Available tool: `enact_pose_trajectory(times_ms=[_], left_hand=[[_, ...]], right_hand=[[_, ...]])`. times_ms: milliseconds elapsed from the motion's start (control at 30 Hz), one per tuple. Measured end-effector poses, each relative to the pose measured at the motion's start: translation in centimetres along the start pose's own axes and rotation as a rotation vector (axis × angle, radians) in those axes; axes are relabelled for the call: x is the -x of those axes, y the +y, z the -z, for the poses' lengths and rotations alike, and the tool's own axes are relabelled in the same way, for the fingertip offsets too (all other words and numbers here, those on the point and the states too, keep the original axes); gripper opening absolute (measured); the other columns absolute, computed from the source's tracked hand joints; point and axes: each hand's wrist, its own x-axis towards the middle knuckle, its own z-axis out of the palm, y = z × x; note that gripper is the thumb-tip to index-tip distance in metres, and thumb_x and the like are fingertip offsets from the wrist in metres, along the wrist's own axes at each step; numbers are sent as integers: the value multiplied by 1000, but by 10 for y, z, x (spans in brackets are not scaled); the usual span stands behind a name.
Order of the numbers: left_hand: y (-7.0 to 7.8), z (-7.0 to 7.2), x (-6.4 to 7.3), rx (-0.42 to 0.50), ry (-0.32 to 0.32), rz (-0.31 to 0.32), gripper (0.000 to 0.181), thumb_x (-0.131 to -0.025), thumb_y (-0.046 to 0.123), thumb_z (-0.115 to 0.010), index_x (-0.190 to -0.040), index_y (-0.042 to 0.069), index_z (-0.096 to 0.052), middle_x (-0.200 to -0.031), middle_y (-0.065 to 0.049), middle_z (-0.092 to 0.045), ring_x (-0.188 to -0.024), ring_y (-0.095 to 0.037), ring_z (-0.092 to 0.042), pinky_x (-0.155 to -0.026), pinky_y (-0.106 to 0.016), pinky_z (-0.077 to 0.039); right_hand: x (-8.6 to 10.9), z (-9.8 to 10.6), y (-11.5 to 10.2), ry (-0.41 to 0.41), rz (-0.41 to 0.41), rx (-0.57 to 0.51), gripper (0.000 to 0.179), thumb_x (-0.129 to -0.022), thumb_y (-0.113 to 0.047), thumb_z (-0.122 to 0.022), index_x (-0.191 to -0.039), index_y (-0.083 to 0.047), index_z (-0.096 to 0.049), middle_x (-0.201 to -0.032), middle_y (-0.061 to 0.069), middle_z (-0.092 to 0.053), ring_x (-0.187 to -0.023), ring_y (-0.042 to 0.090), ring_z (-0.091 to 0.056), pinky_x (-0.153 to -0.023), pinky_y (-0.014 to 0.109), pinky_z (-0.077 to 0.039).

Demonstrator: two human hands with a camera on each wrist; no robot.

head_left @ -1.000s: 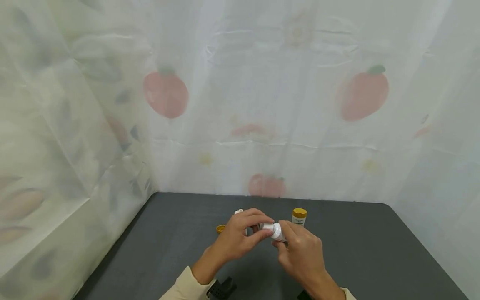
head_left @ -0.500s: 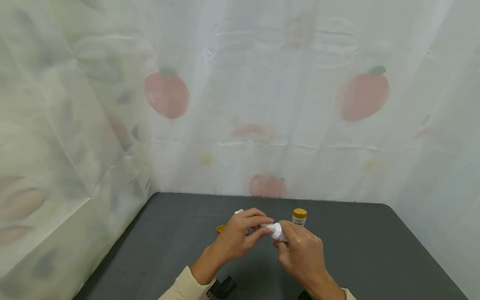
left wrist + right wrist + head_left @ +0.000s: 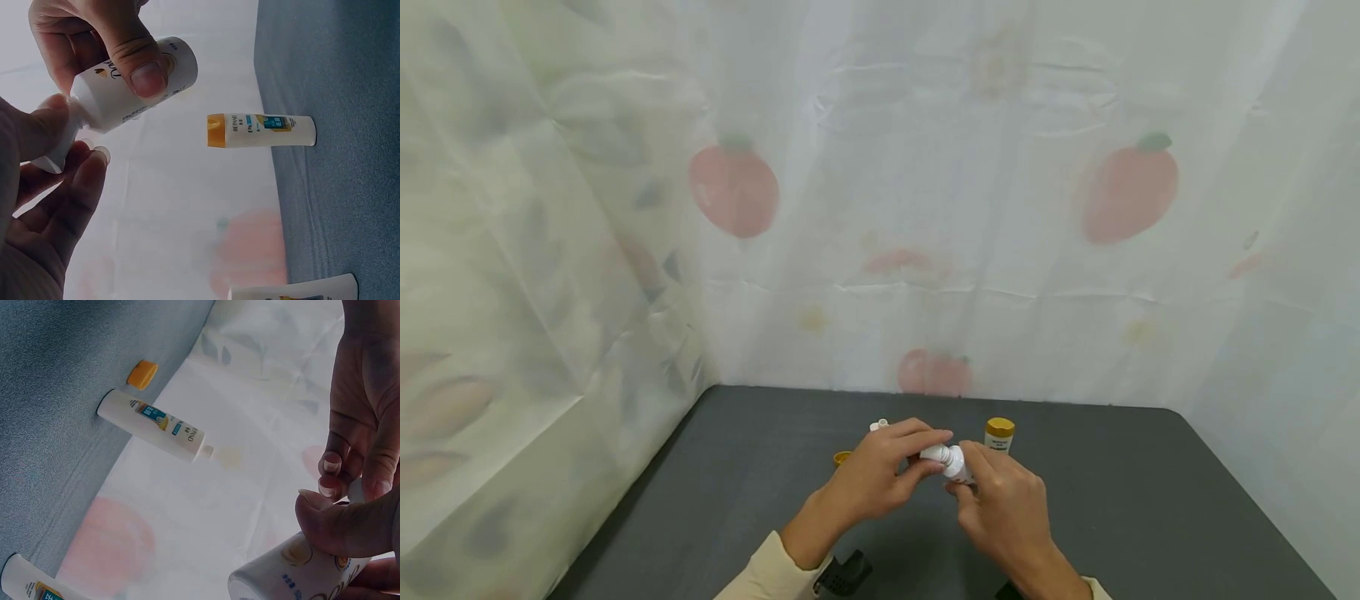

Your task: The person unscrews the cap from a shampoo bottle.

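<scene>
Judge white bottle (image 3: 111, 103) light, stiff-walled and somewhat slick, best taken round its body, and find it tilted above desk (image 3: 760, 483), gripped by curled right hand (image 3: 1006, 498) and met near neck by white cap (image 3: 932, 454) pinched in left hand (image 3: 876, 471), with forearms (image 3: 811, 532) angled inward

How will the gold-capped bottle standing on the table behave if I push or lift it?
Pushed near the top, the gold-capped bottle will probably tip, as it stands tall on a narrow base. Its walls look smooth, so it may slip in a loose grip. It likely feels fairly stiff, since its visible sides show no dents.
</scene>
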Motion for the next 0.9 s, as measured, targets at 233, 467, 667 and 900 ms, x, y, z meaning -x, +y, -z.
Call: enact_pose_trajectory(times_ms=[233, 467, 667, 900], left_hand=[[2, 2, -2, -49, -22, -10, 28, -100, 19, -70, -126, 7, -72, -118, -3, -73, -93, -11, -67, -76, -13, -53], [2, 4, -2, -1, -37, 96, 34, -93, 22, -77, -126, 11, -75, -117, -2, -77, -97, -12, -68, -75, -17, -54], [2, 2, -2, 49, -6, 169, 35, -89, 22, -80, -121, 8, -77, -111, -4, -78, -92, -12, -70, -77, -19, -56], [-2, -3, 0, 66, 10, 193, 30, -89, 20, -81, -116, 9, -77, -109, -4, -78, -90, -11, -71, -77, -24, -59]], right_hand=[[0, 0, 0, -7, -17, -17, 59, -51, -12, -104, -101, -10, -74, -91, 4, -79, -73, 18, -74, -55, 31, -59], [1, 1, 0, -40, -73, -60, 55, -52, -11, -103, -99, -12, -74, -91, 2, -79, -70, 14, -73, -55, 29, -57], [0, 2, -1, -109, -182, -139, 47, -57, -10, -101, -95, -17, -74, -87, -4, -78, -69, 8, -70, -57, 25, -54], [-5, 4, 0, -213, -356, -255, 39, -63, -13, -98, -92, -24, -75, -82, -6, -77, -66, 1, -65, -59, 22, -51]])
